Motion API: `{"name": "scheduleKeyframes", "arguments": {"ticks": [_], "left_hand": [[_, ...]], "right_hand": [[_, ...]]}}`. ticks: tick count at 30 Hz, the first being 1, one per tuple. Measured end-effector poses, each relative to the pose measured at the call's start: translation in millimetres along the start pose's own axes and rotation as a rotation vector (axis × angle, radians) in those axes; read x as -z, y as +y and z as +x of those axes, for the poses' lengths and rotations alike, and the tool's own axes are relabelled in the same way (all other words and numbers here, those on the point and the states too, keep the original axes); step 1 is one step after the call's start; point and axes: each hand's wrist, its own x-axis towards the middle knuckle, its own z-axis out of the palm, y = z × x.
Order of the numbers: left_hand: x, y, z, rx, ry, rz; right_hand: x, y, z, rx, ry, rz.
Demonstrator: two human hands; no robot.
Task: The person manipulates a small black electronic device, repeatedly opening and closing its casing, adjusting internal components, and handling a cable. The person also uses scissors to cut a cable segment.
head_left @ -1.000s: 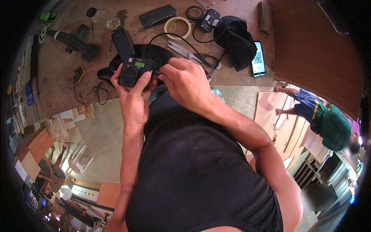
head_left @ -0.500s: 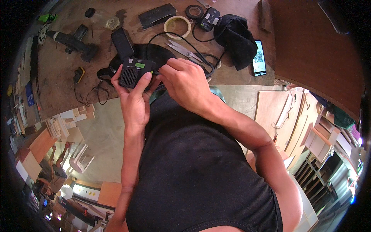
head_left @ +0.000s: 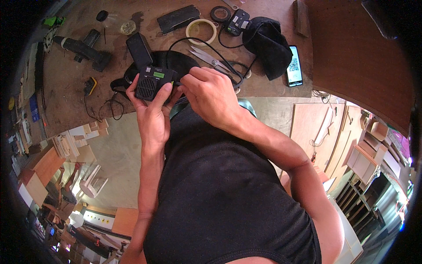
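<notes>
My left hand (head_left: pixel 154 108) is closed around a black boxy device (head_left: pixel 151 83) with a round vent grille and a green label. Its thumb lies along the device's right side. At that same side, my right hand (head_left: pixel 210 94) pinches the end of a black cable (head_left: pixel 179 83), which meets the device there. The fingertips partly hide the joint, so I cannot tell whether the plug is seated. Behind the device lies a black cap (head_left: pixel 180 59) with a flat black block (head_left: pixel 140 48) next to it. Open scissors (head_left: pixel 211 59) rest just beyond my right hand, under a cable loop.
On the wooden table stand a dark drill (head_left: pixel 85 50), a yellow tape roll (head_left: pixel 201 31) and a black tape roll (head_left: pixel 220 13). A second black cap (head_left: pixel 269 46) is wired to a small device (head_left: pixel 238 22). A lit phone (head_left: pixel 295 66) lies at the right edge.
</notes>
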Motion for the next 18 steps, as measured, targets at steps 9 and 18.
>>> {"name": "scheduleKeyframes", "arguments": {"ticks": [9,18], "left_hand": [[-1.2,0.9,-1.0,0.005,0.0,0.0],[0.0,-1.4,-1.1,0.0,0.009,0.013]], "right_hand": [[-0.1,-0.7,-1.0,-0.001,0.005,0.008],[-0.6,-1.1,-2.7,-0.005,-0.011,0.002]]}}
